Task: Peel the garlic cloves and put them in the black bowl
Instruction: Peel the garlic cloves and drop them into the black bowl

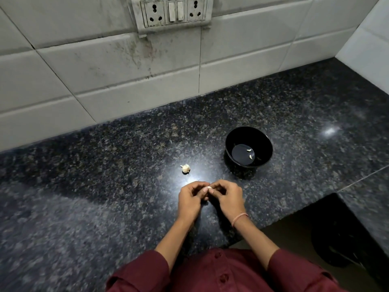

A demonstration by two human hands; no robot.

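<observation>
A small white garlic clove (209,188) is pinched between the fingertips of my left hand (192,199) and my right hand (226,197), which meet just above the dark granite counter (105,175). Most of the clove is hidden by the curled fingers. The black bowl (249,134) stands beyond and to the right of my hands, with two pale peeled cloves (250,153) lying on its bottom. A partial garlic bulb (185,168) lies on the counter just beyond my left hand.
A white tiled wall with a socket panel (173,11) rises behind the counter. The counter's front edge steps back at the right, where a dark round object (336,245) sits on the floor below.
</observation>
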